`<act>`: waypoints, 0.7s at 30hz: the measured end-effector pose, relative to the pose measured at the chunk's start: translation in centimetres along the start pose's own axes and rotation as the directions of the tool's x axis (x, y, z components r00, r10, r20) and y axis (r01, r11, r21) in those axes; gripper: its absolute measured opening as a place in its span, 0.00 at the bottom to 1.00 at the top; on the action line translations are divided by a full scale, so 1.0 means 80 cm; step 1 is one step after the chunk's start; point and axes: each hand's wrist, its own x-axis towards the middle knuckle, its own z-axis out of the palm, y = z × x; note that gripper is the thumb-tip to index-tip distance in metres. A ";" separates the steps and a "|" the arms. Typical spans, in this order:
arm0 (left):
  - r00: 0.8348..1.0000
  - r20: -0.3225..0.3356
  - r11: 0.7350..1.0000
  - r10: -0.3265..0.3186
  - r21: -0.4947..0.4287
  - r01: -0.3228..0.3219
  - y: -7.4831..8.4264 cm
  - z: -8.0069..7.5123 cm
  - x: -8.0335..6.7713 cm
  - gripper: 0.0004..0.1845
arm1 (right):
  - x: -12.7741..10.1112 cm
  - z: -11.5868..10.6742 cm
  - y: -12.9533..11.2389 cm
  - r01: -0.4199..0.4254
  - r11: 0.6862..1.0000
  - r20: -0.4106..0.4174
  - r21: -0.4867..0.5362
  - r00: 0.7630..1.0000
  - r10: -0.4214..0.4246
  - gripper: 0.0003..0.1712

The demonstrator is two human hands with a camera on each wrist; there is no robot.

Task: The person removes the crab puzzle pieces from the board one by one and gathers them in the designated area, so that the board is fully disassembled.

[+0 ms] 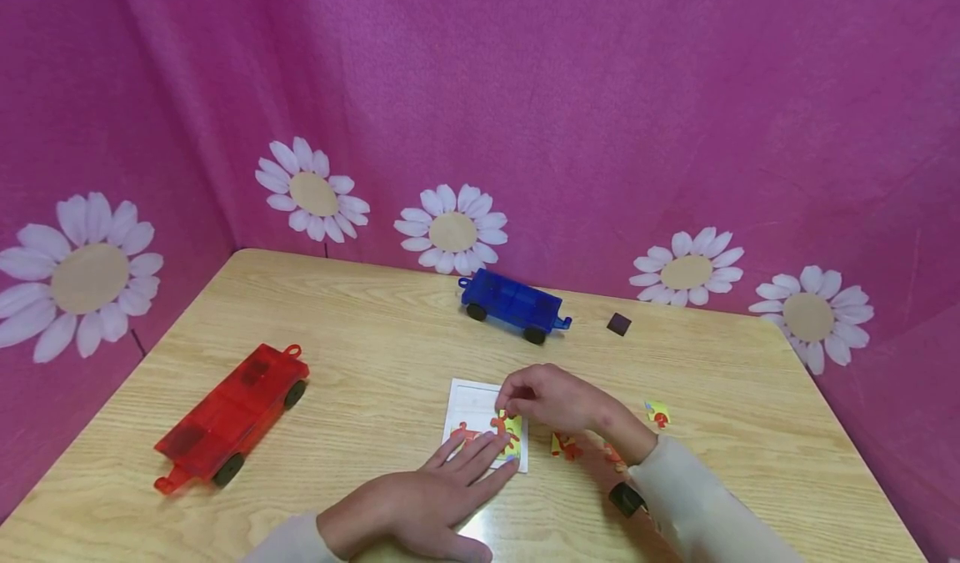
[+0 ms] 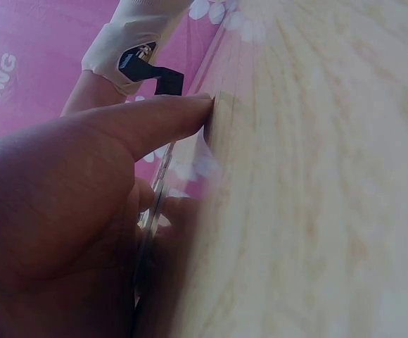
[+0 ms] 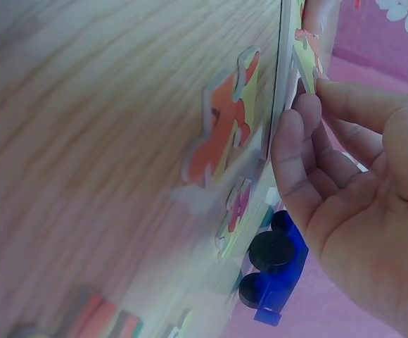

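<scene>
Head view, right hand [image 1: 551, 398] pinching a half-hidden puzzle piece [image 1: 512, 424], left hand [image 1: 431, 496] flat, fingers straight.

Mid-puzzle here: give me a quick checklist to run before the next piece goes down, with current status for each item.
1. Puzzle board lies flat on the table: ok.
2. Left hand steadies the board, straight fingers resting on its near edge: ok.
3. Right hand pinches a puzzle piece at the board's right side: ok.
4. Piece seated flush in its slot: cannot tell; fingers cover it.
5. Loose pieces within reach, right of the board: ok.
6. Red car and blue car stand apart from the board: ok.
</scene>
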 end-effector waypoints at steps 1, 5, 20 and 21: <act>1.000 0.001 1.000 0.000 -0.001 0.000 0.000 0.000 0.000 0.49 | 0.000 0.000 -0.001 -0.001 1.000 -0.001 -0.002 1.000 0.001 0.09; 1.000 0.000 1.000 0.002 -0.001 -0.002 0.000 0.000 0.000 0.49 | 0.001 0.000 -0.001 -0.007 1.000 0.001 -0.017 1.000 0.007 0.08; 1.000 -0.013 1.000 0.005 0.018 -0.005 0.001 0.000 0.000 0.48 | 0.003 0.003 0.000 0.007 0.999 -0.002 -0.048 1.000 -0.007 0.08; 1.000 -0.015 1.000 0.006 0.018 -0.005 0.001 0.000 -0.001 0.48 | 0.003 0.003 0.000 0.008 0.999 -0.002 -0.050 1.000 -0.008 0.08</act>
